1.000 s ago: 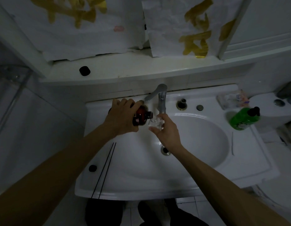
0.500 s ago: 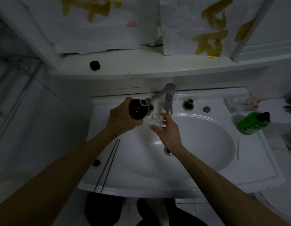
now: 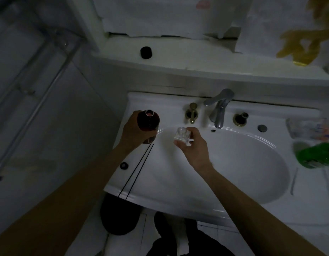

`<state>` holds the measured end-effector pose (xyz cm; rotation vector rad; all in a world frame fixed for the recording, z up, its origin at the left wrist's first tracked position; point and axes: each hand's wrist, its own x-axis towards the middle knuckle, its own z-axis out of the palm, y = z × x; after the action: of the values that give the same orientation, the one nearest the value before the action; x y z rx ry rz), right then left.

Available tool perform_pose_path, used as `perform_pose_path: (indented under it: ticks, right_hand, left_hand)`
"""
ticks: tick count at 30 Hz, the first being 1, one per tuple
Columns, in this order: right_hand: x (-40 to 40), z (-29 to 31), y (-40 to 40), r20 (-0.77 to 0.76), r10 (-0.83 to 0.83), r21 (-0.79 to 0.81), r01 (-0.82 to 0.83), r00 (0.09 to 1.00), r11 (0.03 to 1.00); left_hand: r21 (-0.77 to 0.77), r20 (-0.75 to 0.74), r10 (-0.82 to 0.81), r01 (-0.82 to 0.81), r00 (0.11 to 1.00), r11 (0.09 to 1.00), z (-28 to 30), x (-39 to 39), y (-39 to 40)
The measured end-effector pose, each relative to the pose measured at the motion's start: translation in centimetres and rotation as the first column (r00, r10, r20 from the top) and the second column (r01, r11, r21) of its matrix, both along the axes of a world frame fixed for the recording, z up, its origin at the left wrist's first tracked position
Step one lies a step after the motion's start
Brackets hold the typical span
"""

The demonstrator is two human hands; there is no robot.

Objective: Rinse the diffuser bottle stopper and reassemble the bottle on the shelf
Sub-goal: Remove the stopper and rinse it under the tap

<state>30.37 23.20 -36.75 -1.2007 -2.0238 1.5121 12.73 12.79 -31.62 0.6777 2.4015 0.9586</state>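
Observation:
My left hand (image 3: 135, 133) grips a dark brown diffuser bottle (image 3: 148, 121) upright over the left rim of the white sink (image 3: 224, 191), its open mouth facing up. To its right my right hand (image 3: 192, 147) pinches a clear glass stopper (image 3: 181, 134) above the basin's left side, apart from the bottle. A small black cap (image 3: 146, 52) lies on the white shelf (image 3: 197, 58) behind the sink. Two thin dark reed sticks (image 3: 137, 171) lie across the sink's left rim.
A chrome tap (image 3: 220, 109) stands at the back of the sink between two brass fittings. A green bottle (image 3: 316, 155) lies on the right rim. A small black round piece (image 3: 124, 165) sits on the left rim. Metal rails line the left wall.
Both hands have drawn back from under the tap toward the left. The bottle has turned upright in my left hand, and the view has swung left.

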Motion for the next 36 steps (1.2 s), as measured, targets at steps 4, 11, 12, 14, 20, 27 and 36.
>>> perform_pose_path:
  ticks: [4, 11, 12, 14, 20, 27, 36]
  right_hand:
    - [-1.8, -0.8, -1.4, 0.017, 0.016, -0.013, -0.016, 1.000, 1.000]
    - [-4.5, -1.7, -3.4, -0.005, 0.072, -0.012, -0.072, 0.997, 0.997]
    - [-4.8, -1.9, -3.7, -0.008, 0.068, -0.017, -0.068, 0.998, 0.998]
    - [-5.4, -2.5, -4.1, -0.004, 0.065, -0.027, -0.065, 0.998, 0.998]
    - [-6.8, -3.7, -5.0, 0.020, 0.102, -0.011, -0.101, 0.995, 0.995]
    - [-7.8, -4.5, -6.0, 0.033, 0.130, -0.026, -0.129, 0.991, 0.991]
    - [-8.7, -5.1, -6.4, 0.055, 0.138, -0.034, -0.137, 0.989, 0.990]
  left_hand:
    - [0.023, -0.025, -0.004, 0.004, 1.000, 1.000, -0.4, -1.1, -1.3]
    - [0.098, 0.048, 0.041, -0.046, 0.998, 0.994, -2.3, -2.6, -3.1]
    - [0.098, 0.053, 0.054, -0.059, 0.997, 0.993, -2.8, -2.8, -3.3]
    - [0.095, 0.060, 0.079, -0.085, 0.995, 0.992, -3.6, -3.2, -3.6]
    - [0.106, 0.141, 0.142, -0.157, 0.980, 0.982, -6.5, -4.9, -4.6]
    - [0.100, 0.196, 0.161, -0.183, 0.967, 0.978, -8.7, -6.6, -5.3]
    - [0.090, 0.205, 0.170, -0.191, 0.964, 0.977, -9.5, -7.4, -4.9]
